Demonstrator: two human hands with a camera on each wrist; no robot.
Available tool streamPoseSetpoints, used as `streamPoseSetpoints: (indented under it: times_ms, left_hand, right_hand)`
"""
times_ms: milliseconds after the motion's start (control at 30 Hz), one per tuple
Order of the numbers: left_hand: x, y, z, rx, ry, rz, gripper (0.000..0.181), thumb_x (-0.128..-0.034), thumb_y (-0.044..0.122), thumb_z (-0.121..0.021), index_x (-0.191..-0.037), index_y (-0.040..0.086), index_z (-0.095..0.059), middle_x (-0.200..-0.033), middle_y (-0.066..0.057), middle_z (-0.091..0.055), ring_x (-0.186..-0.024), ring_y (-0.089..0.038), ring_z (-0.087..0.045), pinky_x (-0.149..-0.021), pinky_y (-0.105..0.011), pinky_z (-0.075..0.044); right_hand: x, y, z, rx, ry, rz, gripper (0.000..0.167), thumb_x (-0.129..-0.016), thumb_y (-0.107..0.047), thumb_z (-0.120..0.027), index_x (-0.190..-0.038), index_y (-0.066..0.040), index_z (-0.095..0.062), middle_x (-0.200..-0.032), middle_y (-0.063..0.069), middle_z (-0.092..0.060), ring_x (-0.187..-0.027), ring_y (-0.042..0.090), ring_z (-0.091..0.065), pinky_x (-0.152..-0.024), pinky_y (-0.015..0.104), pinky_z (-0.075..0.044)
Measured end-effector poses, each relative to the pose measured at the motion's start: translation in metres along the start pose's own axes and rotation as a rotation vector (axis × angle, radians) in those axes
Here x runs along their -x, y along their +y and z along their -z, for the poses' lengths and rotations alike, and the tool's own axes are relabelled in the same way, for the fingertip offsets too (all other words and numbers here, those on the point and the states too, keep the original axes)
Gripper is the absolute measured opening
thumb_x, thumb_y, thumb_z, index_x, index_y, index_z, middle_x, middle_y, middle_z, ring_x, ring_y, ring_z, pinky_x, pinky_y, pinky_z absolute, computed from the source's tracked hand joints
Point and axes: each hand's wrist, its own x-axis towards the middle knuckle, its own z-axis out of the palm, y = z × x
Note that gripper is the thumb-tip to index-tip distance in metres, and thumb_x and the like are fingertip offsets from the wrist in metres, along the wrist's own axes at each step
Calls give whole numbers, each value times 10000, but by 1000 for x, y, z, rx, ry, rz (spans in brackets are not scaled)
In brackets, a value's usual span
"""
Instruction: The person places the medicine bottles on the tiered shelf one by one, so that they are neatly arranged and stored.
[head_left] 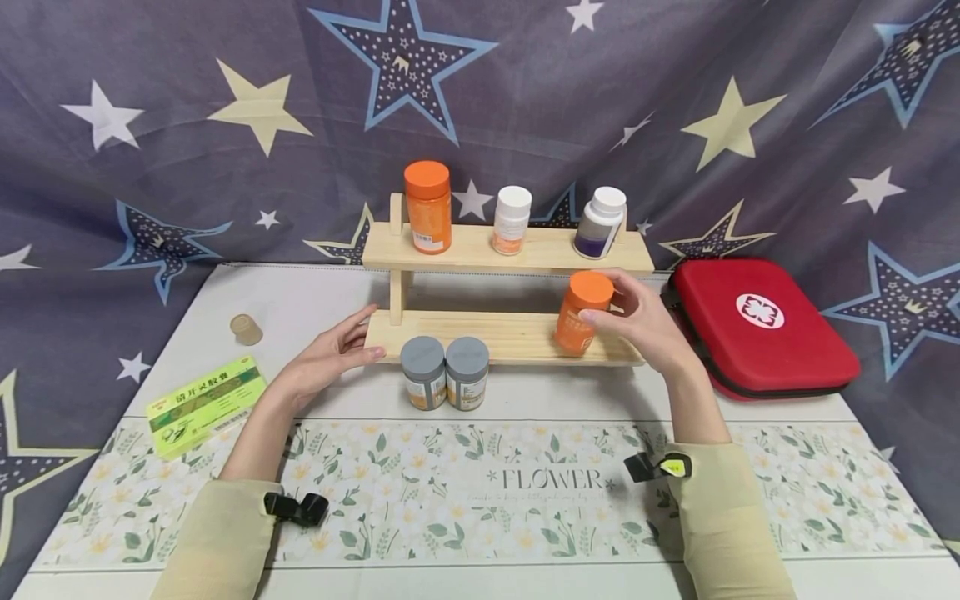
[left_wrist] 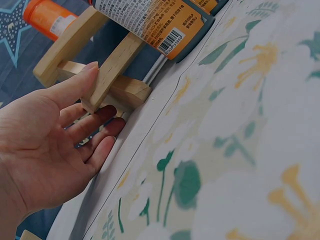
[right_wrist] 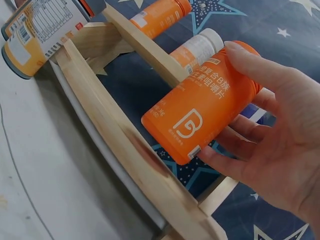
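Orange cylindrical plastic bottle (head_left: 572,317), long axis near upright: at lower right of two-tier pale wooden shelf (head_left: 510,327), pinched by nearer right hand (head_left: 647,323); left hand (head_left: 321,360) grips shelf's left end.

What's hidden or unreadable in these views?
Held orange bottle: far side turned away, head view.
Red case: inside hidden by closed lid, head view.
Yellow-green box: fine print too small, head view.
Purple-labelled bottle: mostly behind the right hand, right wrist view.
Grey-lidded jars: lids cut off by top edge, left wrist view.
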Motion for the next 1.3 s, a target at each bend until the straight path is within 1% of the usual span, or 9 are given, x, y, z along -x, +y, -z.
streamPoseSetpoints:
  times_ms: [200, 367, 500, 700, 1000, 1300]
  left_hand:
    - [0, -1, 0, -6, 1, -1, 938, -1000, 301, -692, -1678, 230, -47, -1696, -155, -267, -1563, -355, -287, -1281, -539, -256]
    - [-2, -1, 1, -4, 3, 4, 948, -993, 314, -700, -1679, 233, -50, -1692, -134, -282, -1558, -337, -302, -1278, -530, -264]
    - [-3, -1, 1, 0, 3, 6, 954, -988, 320, -707, -1679, 240, -54, -1691, -124, -286, -1558, -332, -304, -1281, -531, -259]
    - [-3, -2, 1, -12, -2, 2, 953, -990, 328, -703, -1679, 232, -51, -1693, -139, -279, -1558, -350, -298, -1280, -550, -257]
    - [-3, -2, 1, -13, 1, 4, 951, -988, 329, -706, -1679, 236, -58, -1691, -133, -283, -1556, -344, -306, -1275, -546, -268]
    - [-2, -3, 2, -9, 0, -4, 946, -992, 316, -701, -1679, 223, -58, -1691, -138, -281, -1555, -350, -306, -1275, -551, -265]
  right_hand:
    - [-3, 8, 2, -18, 16, 10, 500, -912, -139, -768, -1380, -111, -597, -1244, -63, -655, -1095, 108, -672, -973, 186, -519]
    - [-4, 12, 3, 14, 31, 3, 498, -914, -155, -772, -1379, -116, -597, -1241, -72, -657, -1102, 89, -671, -972, 175, -510]
    - [-4, 13, 4, 32, 40, -11, 498, -914, -178, -778, -1377, -129, -599, -1251, -65, -657, -1109, 89, -667, -974, 181, -505]
    - [-4, 15, 5, 34, 50, -4, 496, -919, -166, -773, -1381, -118, -599, -1251, -69, -662, -1112, 85, -666, -999, 208, -506]
    - [-4, 15, 7, 28, 48, 2, 478, -930, -181, -761, -1374, -116, -598, -1238, -74, -657, -1100, 93, -663, -981, 200, -500]
    - [-4, 15, 7, 19, 52, -20, 490, -925, -182, -764, -1381, -124, -594, -1245, -71, -654, -1094, 99, -663, -972, 186, -498]
